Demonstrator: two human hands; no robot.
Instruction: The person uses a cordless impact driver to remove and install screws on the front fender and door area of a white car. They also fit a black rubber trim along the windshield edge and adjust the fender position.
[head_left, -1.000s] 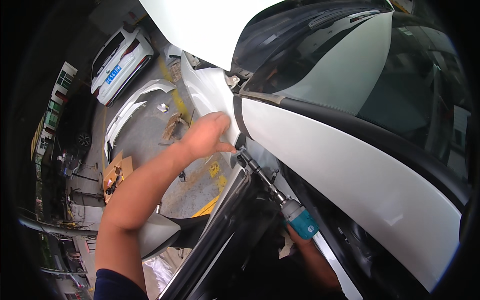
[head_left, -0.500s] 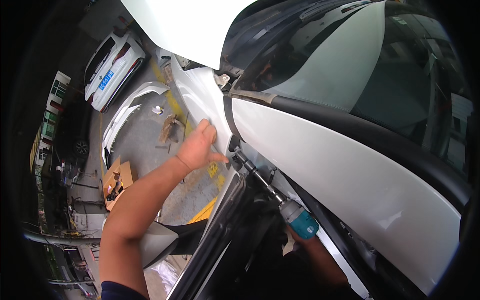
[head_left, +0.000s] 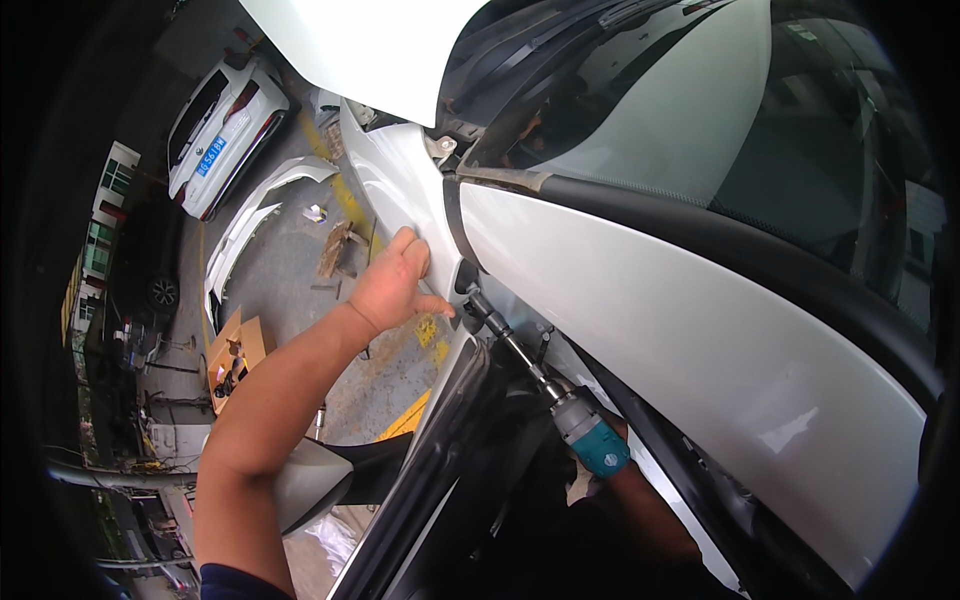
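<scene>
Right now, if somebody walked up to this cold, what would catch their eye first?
Probably the teal power tool right of centre, held in the right hand, its long shaft reaching up-left to the white fender's edge. Next comes the left hand at that fender, thumb near the tool's tip. Farther off at upper left, a white car stands beyond a curved white panel.

The right hand (head_left: pixel 622 482) is mostly hidden behind the teal power tool (head_left: pixel 598 445), whose grip is lost in shadow. What the tool's far end meets beside the white fender (head_left: pixel 405 180) is too small to tell. The left hand (head_left: pixel 390 285) curls its fingertips out of sight. The top edge cuts off the white hood (head_left: pixel 360 50).
</scene>
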